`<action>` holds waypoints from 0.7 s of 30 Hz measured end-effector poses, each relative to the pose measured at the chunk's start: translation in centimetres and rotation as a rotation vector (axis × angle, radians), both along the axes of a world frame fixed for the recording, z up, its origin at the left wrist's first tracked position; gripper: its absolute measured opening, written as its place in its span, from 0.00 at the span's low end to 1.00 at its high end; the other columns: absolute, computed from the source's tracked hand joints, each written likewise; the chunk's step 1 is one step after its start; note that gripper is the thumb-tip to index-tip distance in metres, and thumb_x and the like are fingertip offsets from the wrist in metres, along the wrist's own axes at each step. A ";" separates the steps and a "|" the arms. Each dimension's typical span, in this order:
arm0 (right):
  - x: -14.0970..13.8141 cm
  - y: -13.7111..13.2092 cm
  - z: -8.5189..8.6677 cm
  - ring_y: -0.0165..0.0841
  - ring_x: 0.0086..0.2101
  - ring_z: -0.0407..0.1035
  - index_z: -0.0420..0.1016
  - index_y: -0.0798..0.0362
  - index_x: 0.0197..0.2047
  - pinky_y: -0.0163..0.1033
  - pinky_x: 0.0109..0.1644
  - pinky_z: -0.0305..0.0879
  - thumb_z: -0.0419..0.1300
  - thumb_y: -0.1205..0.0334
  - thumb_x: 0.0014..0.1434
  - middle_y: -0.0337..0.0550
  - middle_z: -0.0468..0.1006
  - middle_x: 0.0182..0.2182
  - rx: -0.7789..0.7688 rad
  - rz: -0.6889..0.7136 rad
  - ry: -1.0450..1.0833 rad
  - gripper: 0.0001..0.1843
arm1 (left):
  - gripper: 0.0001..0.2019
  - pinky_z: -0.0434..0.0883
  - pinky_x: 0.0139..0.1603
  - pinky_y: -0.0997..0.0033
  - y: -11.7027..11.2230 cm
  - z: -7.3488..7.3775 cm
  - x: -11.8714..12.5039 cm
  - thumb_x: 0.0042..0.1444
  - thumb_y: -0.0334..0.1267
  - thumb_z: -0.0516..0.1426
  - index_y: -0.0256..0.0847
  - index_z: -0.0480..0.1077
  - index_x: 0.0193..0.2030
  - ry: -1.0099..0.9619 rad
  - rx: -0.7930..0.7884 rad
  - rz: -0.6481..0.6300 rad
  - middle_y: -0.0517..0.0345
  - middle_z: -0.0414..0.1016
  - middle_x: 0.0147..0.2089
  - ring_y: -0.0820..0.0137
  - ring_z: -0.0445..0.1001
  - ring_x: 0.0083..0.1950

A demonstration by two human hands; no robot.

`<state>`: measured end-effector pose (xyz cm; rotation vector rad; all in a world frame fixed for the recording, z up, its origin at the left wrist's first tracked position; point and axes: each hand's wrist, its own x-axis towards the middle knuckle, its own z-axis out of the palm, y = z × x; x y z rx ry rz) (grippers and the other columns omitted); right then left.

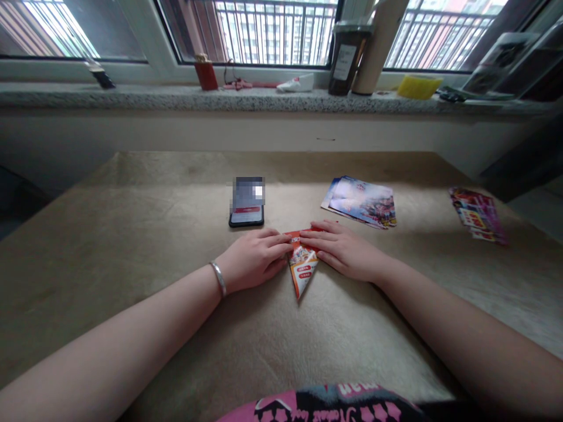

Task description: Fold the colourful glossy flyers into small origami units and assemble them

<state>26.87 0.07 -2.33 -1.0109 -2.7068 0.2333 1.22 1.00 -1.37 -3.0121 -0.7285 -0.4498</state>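
Observation:
A folded piece of printed paper (303, 266), red, orange and white, lies on the table with its pointed end toward me. My left hand (259, 258), with a silver bangle at the wrist, rests flat with its fingertips on the paper's left edge. From the other side, my right hand (345, 249) lies with fingers stretched over the paper's upper right part. Both hands press it from above, and neither grips it. The fingers hide part of the paper's top and right edge.
A phone (247, 202) lies beyond my left hand. Behind my right hand is a stack of printed sheets (363, 200); more colourful leaflets (477, 215) sit far right. On the stone windowsill (153, 99) stand a red container (206, 73), a dark lidded jar (347, 58) and a yellow item (417, 87).

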 end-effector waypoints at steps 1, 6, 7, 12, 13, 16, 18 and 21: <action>0.0 0.0 0.0 0.40 0.62 0.53 0.62 0.47 0.63 0.53 0.64 0.53 0.45 0.57 0.67 0.38 0.64 0.61 0.001 -0.003 -0.003 0.23 | 0.15 0.72 0.51 0.59 0.0 0.0 0.0 0.63 0.37 0.49 0.38 0.69 0.53 0.004 0.005 0.001 0.52 0.71 0.56 0.62 0.70 0.51; -0.2 0.0 -0.1 0.40 0.61 0.54 0.63 0.48 0.62 0.53 0.63 0.54 0.45 0.57 0.67 0.39 0.65 0.61 0.006 -0.012 0.000 0.22 | 0.17 0.72 0.52 0.58 0.0 -0.1 0.0 0.62 0.39 0.50 0.36 0.67 0.56 0.033 0.019 0.011 0.49 0.70 0.57 0.61 0.70 0.52; -0.2 0.1 -0.1 0.40 0.61 0.54 0.63 0.47 0.62 0.52 0.63 0.54 0.45 0.57 0.67 0.39 0.65 0.61 0.006 -0.014 0.000 0.22 | 0.17 0.72 0.52 0.58 0.0 -0.2 0.0 0.62 0.38 0.50 0.37 0.67 0.56 0.031 0.021 0.012 0.49 0.70 0.57 0.62 0.70 0.52; -0.3 0.1 -0.2 0.40 0.61 0.54 0.63 0.46 0.62 0.52 0.63 0.54 0.45 0.56 0.67 0.38 0.65 0.61 0.006 -0.021 0.000 0.22 | 0.16 0.71 0.53 0.59 -0.3 -0.2 0.2 0.62 0.38 0.51 0.37 0.67 0.55 0.009 0.008 0.042 0.50 0.71 0.56 0.62 0.70 0.53; -0.3 0.1 -0.1 0.40 0.61 0.54 0.63 0.47 0.62 0.52 0.63 0.54 0.45 0.56 0.67 0.38 0.65 0.60 0.008 -0.023 0.003 0.22 | 0.16 0.71 0.54 0.59 -0.4 -0.2 0.3 0.62 0.38 0.51 0.36 0.67 0.55 0.003 -0.004 0.051 0.50 0.71 0.56 0.63 0.69 0.53; -0.4 -0.1 0.0 0.40 0.60 0.55 0.64 0.47 0.62 0.52 0.63 0.54 0.45 0.57 0.67 0.39 0.66 0.60 0.021 -0.025 0.000 0.22 | 0.17 0.68 0.58 0.60 -0.9 -0.1 0.7 0.62 0.37 0.50 0.35 0.66 0.55 -0.019 -0.040 0.071 0.47 0.71 0.56 0.63 0.67 0.57; -0.4 -0.2 0.0 0.40 0.60 0.56 0.63 0.48 0.62 0.52 0.63 0.55 0.46 0.57 0.66 0.39 0.66 0.60 0.033 -0.027 -0.002 0.22 | 0.17 0.68 0.59 0.60 -1.1 0.0 0.8 0.62 0.37 0.50 0.34 0.66 0.56 -0.027 -0.048 0.073 0.46 0.70 0.56 0.63 0.67 0.58; -0.4 -0.3 0.0 0.40 0.59 0.57 0.66 0.50 0.59 0.53 0.63 0.54 0.47 0.58 0.66 0.41 0.67 0.59 0.056 -0.027 0.019 0.21 | 0.18 0.68 0.60 0.60 -1.3 0.1 0.9 0.61 0.35 0.50 0.32 0.64 0.57 -0.005 -0.039 0.073 0.45 0.68 0.58 0.62 0.66 0.59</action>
